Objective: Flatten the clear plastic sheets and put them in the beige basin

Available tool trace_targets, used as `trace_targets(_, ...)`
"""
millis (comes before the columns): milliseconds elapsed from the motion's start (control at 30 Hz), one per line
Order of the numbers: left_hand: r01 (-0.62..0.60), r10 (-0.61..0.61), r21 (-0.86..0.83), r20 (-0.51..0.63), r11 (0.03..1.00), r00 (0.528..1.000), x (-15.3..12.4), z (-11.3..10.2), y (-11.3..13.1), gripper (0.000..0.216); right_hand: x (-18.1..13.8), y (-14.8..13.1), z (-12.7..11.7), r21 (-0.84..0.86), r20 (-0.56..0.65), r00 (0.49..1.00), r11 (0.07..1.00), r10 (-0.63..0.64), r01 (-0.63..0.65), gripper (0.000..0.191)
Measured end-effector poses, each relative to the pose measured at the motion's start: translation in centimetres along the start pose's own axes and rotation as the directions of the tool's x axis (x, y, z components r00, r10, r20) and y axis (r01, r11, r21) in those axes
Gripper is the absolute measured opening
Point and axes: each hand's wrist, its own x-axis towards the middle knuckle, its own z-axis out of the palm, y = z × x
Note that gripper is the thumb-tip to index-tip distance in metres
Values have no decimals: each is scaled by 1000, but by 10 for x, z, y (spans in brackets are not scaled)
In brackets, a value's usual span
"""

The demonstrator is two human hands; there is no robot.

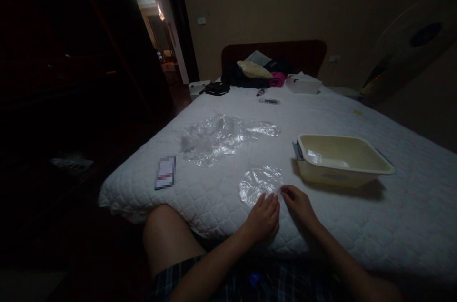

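A small clear plastic bag [259, 182] lies crinkled on the white quilted bed cover in front of me. My left hand [264, 216] rests over its near edge, fingers stretched out and lying flat. At the bag's right edge, my right hand [298, 203] has thumb and forefinger pinched together on the plastic. Beyond both hands spreads a larger heap of crumpled clear plastic [223, 138]. A pale plastic tub [344, 176] with grey side clips stands without a lid to the right of my right hand.
A phone [165, 172] lies near the left bed edge. Farther back are a narrow packaged item [270, 101], a small tube [261, 92], a black bag [217, 88], a white box [304, 84] and piled bedding [255, 70]. A fan [421, 35] stands at right.
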Motion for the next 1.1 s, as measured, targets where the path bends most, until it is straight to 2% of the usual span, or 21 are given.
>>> trace_targets(100, -30, 28, -34, -32, 999, 999, 2, -2, -1, 41, 3, 1, 1, 11, 2, 1000, 1000, -2, 2, 19)
trace_targets(200, -11, 2, -109, -78, 994, 997, 2, -5, -3, 38, 6, 2, 2, -4, -30, 1000, 1000, 0, 0, 19)
trace_targets(300, 82, -120, -215, -172, 973, 978, -1, -12, -10, 35, 8, -2, 3, -29, -43, 999, 999, 13, -14, 22)
trace_targets(367, 206, -280, -306, -221, 930, 934, -3, -18, -22, 33, 9, -6, 1, -36, -35, 999, 999, 36, -37, 24)
trace_targets(433, 380, -496, -423, -209, 823, 843, -3, -25, -39, 30, 13, -7, -2, -25, -49, 997, 998, 58, -60, 27)
trace_targets(500, 525, -681, -559, -100, 642, 725, -3, -29, -62, 27, 19, -5, -6, -1, -108, 991, 997, 77, -78, 28)
trace_targets(533, 584, -756, -631, -6, 510, 654, -2, -30, -74, 25, 23, -3, -8, 17, -149, 985, 996, 90, -89, 29)
trace_targets(600, 667, -831, -737, 305, 103, 465, -1, -29, -97, 20, 33, 3, -11, 86, -189, 970, 987, 150, -136, 31)
trace_targets(633, 677, -814, -735, 378, 26, 441, -1, -27, -107, 19, 38, 5, -12, 137, -169, 965, 975, 199, -177, 32)
trace_targets(733, 692, -727, -716, 525, -95, 443, -1, -19, -129, 22, 48, 7, -13, 264, 29, 938, 902, 347, -341, 36)
trace_targets(833, 712, -623, -680, 636, -174, 455, 1, -11, -141, 25, 53, 5, -12, 304, 168, 897, 845, 408, -441, 37)
trace_targets(933, 723, -552, -655, 695, -219, 462, 5, -6, -148, 26, 55, 7, -10, 331, 212, 893, 830, 398, -449, 36)
trace_targets(1100, 732, -468, -633, 742, -252, 480, 11, -6, -155, 27, 56, 16, -2, 362, 170, 936, 864, 308, -350, 33)
